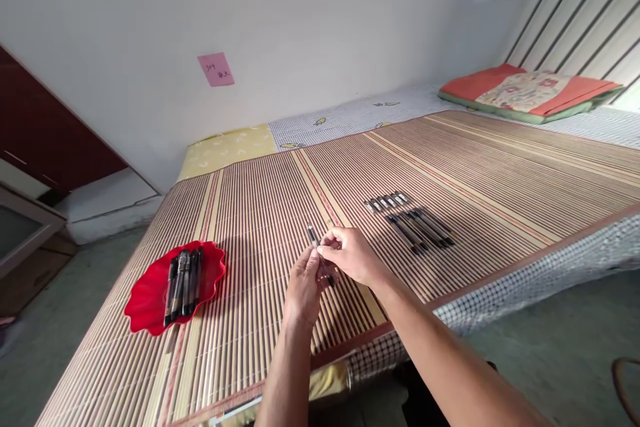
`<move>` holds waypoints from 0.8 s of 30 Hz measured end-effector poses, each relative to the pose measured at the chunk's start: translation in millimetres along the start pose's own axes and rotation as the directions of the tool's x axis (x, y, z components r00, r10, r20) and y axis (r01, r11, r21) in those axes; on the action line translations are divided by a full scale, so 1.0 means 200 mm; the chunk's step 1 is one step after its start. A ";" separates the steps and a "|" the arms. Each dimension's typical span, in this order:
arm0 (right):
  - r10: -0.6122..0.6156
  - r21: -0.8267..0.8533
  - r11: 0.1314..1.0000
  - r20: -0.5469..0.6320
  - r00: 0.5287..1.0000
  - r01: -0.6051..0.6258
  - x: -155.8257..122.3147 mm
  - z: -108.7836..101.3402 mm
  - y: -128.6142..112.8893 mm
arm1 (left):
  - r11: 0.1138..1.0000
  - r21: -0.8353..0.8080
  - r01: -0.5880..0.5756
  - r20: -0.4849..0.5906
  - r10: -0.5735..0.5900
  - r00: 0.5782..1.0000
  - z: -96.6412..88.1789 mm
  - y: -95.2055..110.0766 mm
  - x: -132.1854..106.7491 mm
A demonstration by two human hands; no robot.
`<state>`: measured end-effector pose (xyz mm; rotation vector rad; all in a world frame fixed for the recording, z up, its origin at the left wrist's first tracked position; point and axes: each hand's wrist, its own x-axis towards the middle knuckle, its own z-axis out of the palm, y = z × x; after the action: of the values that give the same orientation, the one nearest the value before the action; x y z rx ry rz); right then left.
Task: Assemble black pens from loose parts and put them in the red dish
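Above the striped bamboo mat, a clear-barrelled pen (313, 235) slants between my two hands. My left hand (304, 280) is closed around its barrel, with a dark end showing below the fingers. The fingertips of my right hand (350, 255) pinch the same pen higher up, beside the left thumb; the exact grip there is partly hidden. Right of my hands lie several dark pens without caps (420, 230) side by side. Just behind them is a row of short clear pen caps (387, 201). To the left, several black pens (184, 283) rest on a red scalloped plate (145, 293).
The bamboo mat (255, 213) covers a bed, whose checked sheet (500, 273) hangs over the near edge. Folded orange and green bedding (530, 90) lies at the far right by a slatted headboard (575, 13). A pink note (216, 69) is on the wall.
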<state>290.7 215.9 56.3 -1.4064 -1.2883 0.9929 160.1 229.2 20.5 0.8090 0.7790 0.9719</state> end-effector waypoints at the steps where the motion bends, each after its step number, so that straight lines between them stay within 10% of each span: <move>1: -0.004 0.030 1.000 0.006 1.000 0.004 0.00 0.00 0.00 | 0.999 -0.008 -0.035 -0.012 0.035 0.999 -0.01 -0.01 0.01; 14: -0.245 0.037 0.959 -0.385 0.890 0.280 -0.04 -0.21 -0.16 | 0.960 0.173 -0.219 0.034 0.216 0.976 -0.03 0.03 0.00; 24: -0.277 0.109 0.931 -0.405 0.871 0.347 -0.04 -0.18 -0.17 | 0.941 0.200 -0.275 0.095 0.260 0.961 -0.05 0.01 0.02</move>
<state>318.0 204.3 96.5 -1.1352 -1.0594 0.5591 151.1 235.4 17.0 1.1501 0.7335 1.1089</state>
